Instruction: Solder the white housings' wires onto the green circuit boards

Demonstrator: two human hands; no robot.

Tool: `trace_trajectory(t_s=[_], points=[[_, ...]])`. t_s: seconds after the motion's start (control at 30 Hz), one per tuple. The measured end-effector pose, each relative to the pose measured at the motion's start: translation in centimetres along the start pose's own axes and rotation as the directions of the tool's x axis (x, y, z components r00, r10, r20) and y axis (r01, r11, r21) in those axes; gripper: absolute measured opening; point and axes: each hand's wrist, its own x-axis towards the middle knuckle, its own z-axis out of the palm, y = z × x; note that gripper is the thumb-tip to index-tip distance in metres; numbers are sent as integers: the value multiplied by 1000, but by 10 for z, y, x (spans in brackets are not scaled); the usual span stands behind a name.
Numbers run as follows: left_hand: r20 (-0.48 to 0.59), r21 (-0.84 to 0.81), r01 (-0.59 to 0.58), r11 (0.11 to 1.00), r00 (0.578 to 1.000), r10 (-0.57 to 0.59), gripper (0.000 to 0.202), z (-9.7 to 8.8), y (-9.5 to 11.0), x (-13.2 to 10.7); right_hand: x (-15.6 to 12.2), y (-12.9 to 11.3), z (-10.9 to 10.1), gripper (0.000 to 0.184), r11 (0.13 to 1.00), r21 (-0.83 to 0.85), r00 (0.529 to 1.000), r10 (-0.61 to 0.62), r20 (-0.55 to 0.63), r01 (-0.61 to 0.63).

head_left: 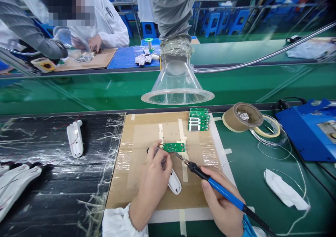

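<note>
My right hand [223, 198] grips a blue-handled soldering iron [219, 188], its tip at the lower edge of a green circuit board [173, 147]. That board lies on taped cardboard [147, 132]. Close by, my left hand [154, 174] is closed, its fingertips pinching what looks like a thin reddish wire at the board's edge. Under this hand lies a white plastic housing [174, 184], partly hidden. A dark part shows between the fingers, too covered to name.
A clear fume hood [178, 86] hangs above the board. Stacked circuit boards [198, 120] lie behind it. To the right are a tape roll [241, 116], solder wire [283, 139] and a blue unit [309, 132]. White housings [75, 139] lie left. A co-worker [110, 23] sits opposite.
</note>
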Motion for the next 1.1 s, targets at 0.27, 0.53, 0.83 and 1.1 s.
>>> trace_trajectory(t_s=[0.27, 0.53, 0.83, 1.1], points=[[17, -26, 5, 1000, 1000, -4, 16, -1, 1, 0, 1, 0, 0, 32, 1000, 20, 1000, -3, 0, 3], [23, -51, 16, 999, 1000, -15, 16, -2, 3, 1, -1, 1, -2, 31, 1000, 5, 1000, 26, -9, -26], [16, -18, 13, 1000, 1000, -13, 16, 2, 2, 0, 1, 1, -2, 32, 1000, 2, 1000, -17, 10, 17], [5, 29, -6, 1000, 1000, 6, 15, 2, 1, 1, 1, -1, -3, 32, 1000, 3, 1000, -11, 29, 11]])
